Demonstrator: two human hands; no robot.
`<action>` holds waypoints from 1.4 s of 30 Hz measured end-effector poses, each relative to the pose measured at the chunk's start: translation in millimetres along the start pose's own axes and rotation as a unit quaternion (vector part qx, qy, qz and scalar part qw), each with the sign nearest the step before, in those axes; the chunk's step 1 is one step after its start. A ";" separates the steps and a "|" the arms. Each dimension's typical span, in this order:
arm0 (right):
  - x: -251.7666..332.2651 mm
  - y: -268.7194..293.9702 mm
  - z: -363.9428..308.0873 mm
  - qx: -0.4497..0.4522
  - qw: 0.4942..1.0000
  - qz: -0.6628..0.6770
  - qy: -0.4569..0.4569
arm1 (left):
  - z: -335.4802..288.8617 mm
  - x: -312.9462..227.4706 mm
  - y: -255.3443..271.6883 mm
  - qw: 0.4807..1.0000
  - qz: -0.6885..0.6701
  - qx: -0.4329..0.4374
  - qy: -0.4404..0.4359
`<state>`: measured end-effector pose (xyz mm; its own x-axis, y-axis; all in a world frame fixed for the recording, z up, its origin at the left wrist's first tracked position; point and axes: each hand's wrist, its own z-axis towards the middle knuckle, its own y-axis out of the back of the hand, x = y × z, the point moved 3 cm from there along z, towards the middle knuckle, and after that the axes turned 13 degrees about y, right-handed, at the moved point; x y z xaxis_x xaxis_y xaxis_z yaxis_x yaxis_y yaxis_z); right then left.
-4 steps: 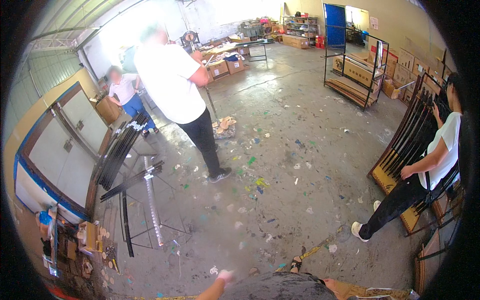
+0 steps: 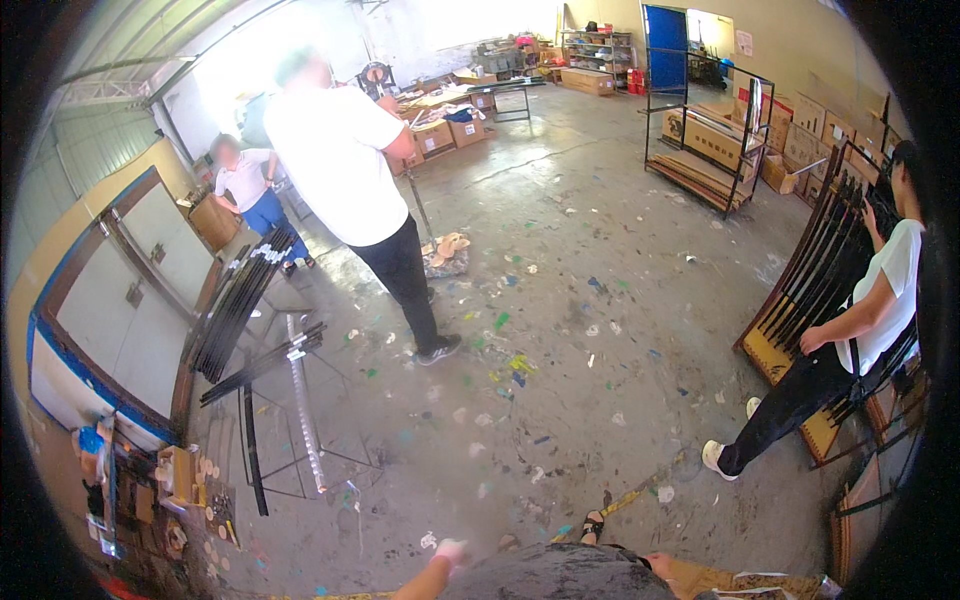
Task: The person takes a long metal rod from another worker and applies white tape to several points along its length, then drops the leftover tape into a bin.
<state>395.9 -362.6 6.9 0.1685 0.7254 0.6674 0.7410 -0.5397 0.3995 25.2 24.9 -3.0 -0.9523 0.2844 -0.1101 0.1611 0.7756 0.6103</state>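
From where I stand, the wearer's arms hang low. The left hand (image 2: 452,551) is on the near side of the metal stand (image 2: 307,425) and a little to its right, beside dark clothing (image 2: 560,574). It is a pale blur, and I can't make out whether its fingers grip anything. The right hand (image 2: 661,566) is well to the right of the stand and nearer the wearer, just beside a tan cardboard piece (image 2: 708,580); whether it touches or grasps that, I can't tell either. The cardboard lies low there, well apart from the stand.

To hold this stance well, I'd say, look down at where the right hand meets the cardboard, keep the fingers off its edge, and mind the sandals (image 2: 593,525).

As for counts: two hands, one cardboard piece, one stand. On the stand are two bundles of black tubes (image 2: 235,312), too tightly packed to number, and one tube (image 2: 254,455) slanting down at its left. Three other people are about: one in white (image 2: 340,160) just beyond the stand, one in blue trousers (image 2: 265,212) farther behind it, one by the black poles (image 2: 818,255) far to its right. Beyond the stand, at the far right, is one blue door (image 2: 668,50).
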 end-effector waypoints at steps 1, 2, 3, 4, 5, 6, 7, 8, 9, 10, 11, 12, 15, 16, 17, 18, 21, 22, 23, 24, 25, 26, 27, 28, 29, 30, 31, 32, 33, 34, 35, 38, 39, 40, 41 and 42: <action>0.4 -2.2 6.2 -0.030 0.998 0.030 0.037 | -0.1 -5.4 2.8 0.986 0.162 -0.028 -0.037; 3.7 1.3 8.6 -0.032 0.999 0.043 0.003 | 7.3 -0.8 -10.7 0.999 -0.016 0.011 0.032; 13.5 3.8 9.4 -0.035 0.997 0.060 -0.031 | 28.0 11.5 -34.3 0.975 -0.191 0.047 0.101; 17.6 4.8 13.4 -0.041 0.994 0.079 -0.064 | 42.8 16.1 -47.9 0.916 -0.358 0.081 0.160; 12.0 2.0 24.0 -0.048 0.993 0.103 -0.039 | 44.8 8.4 -42.5 0.934 -0.331 0.067 0.119; -8.8 -1.3 42.6 -0.053 0.991 0.124 -0.016 | 42.3 1.6 -36.1 0.948 -0.305 0.054 0.078; -21.5 -5.0 55.2 -0.054 0.988 0.143 0.008 | 38.4 -1.6 -32.4 0.952 -0.292 0.049 0.073; -23.4 -8.4 59.0 -0.058 0.987 0.151 0.008 | 29.0 -9.5 -22.7 0.957 -0.277 0.044 0.068; -22.0 -10.4 62.0 -0.062 0.985 0.158 0.008 | 17.8 -17.6 -13.1 0.955 -0.276 0.049 0.095; -19.4 -8.8 64.0 -0.066 0.984 0.164 0.009 | 6.1 -26.0 -4.9 0.952 -0.274 0.054 0.121; -17.1 -7.7 64.0 -0.068 0.984 0.167 -0.002 | -6.2 -33.3 3.9 0.939 -0.310 0.064 0.137; -14.7 -6.8 62.5 -0.071 0.983 0.170 -0.013 | -18.8 -40.5 12.7 0.924 -0.344 0.073 0.151; -17.6 -6.2 56.0 -0.070 0.983 0.170 -0.007 | -47.8 -51.1 30.2 0.908 -0.380 0.089 0.154; -22.3 -5.2 54.4 -0.070 0.983 0.168 0.001 | -50.8 -51.5 32.4 0.908 -0.380 0.094 0.148; -20.4 -5.1 51.0 -0.050 0.988 0.148 0.000 | -42.6 -40.1 22.1 0.917 -0.356 0.090 0.156; -18.8 -2.6 45.9 -0.031 0.991 0.127 0.000 | -26.4 -25.0 5.4 0.925 -0.332 0.087 0.162; 43.8 8.0 -6.1 -0.027 0.999 0.023 -0.006 | 17.1 17.6 -31.1 0.990 -0.132 -0.020 0.045; 61.7 13.6 -21.0 -0.041 0.999 -0.020 -0.010 | 20.1 14.1 -33.6 0.997 -0.065 -0.034 0.003; 55.3 15.3 -22.5 -0.047 0.999 0.001 -0.015 | 20.9 10.6 -34.7 0.998 0.002 -0.054 -0.039; 45.1 14.3 -22.8 -0.053 0.998 0.021 -0.020 | 16.2 4.1 -30.6 0.997 0.044 -0.040 -0.053; 36.7 14.3 -22.2 -0.058 0.997 0.042 -0.024 | 11.0 -2.4 -26.6 0.994 0.087 -0.026 -0.066; 36.8 15.5 -25.3 -0.068 0.996 0.041 -0.036 | -4.5 -13.3 -13.0 0.996 -0.082 0.033 0.017; 40.8 15.3 -29.2 -0.076 0.995 0.040 -0.048 | -25.4 -27.7 1.5 0.960 -0.247 0.089 0.102; 46.1 15.0 -31.1 -0.081 0.994 0.039 -0.057 | -38.4 -32.2 5.7 0.884 -0.404 0.141 0.186; 53.3 14.0 -30.4 -0.069 0.996 0.027 -0.055 | -27.3 -21.4 -5.2 0.908 -0.364 0.130 0.163; 59.3 13.4 -29.8 -0.058 0.997 0.017 -0.054 | -6.6 -7.8 -21.0 0.929 -0.320 0.119 0.139; 61.4 13.1 -29.3 -0.051 0.997 0.008 -0.054 | 9.5 0.7 -33.5 0.949 -0.274 0.110 0.112; 50.7 11.7 -23.7 -0.059 0.996 0.048 -0.052 | 15.1 -0.2 -36.5 0.956 -0.263 0.091 0.091; 39.8 8.0 -16.3 -0.065 0.993 0.088 -0.049 | 17.9 -1.1 -37.4 0.962 -0.252 0.071 0.070; 25.0 3.9 -5.6 -0.071 0.988 0.127 -0.045 | 21.8 0.6 -40.1 0.959 -0.266 0.064 0.076; 15.4 0.4 3.7 -0.069 0.988 0.135 -0.041 | 25.3 3.2 -43.2 0.955 -0.280 0.057 0.082; -1.4 -4.1 23.6 -0.062 0.988 0.140 -0.035 | 39.3 11.5 -56.7 0.910 -0.374 0.086 0.156; -5.3 -3.8 28.2 -0.058 0.989 0.130 -0.038 | 42.0 12.8 -59.7 0.898 -0.394 0.100 0.168; -9.4 -3.0 31.7 -0.054 0.991 0.119 -0.040 | 45.0 14.3 -62.4 0.885 -0.414 0.114 0.179; -9.5 -4.4 34.8 -0.043 0.992 0.112 -0.035 | 52.1 21.1 -66.9 0.913 -0.376 0.091 0.132; -8.4 -5.4 36.7 -0.030 0.994 0.106 -0.029 | 61.4 31.9 -74.9 0.936 -0.335 0.066 0.084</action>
<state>414.3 -350.1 -23.9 0.3548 0.6158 0.7035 0.6452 -0.7058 0.2924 -1.3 10.5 -100.4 -0.8768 -0.3751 -0.3008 -0.4667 0.8144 0.3449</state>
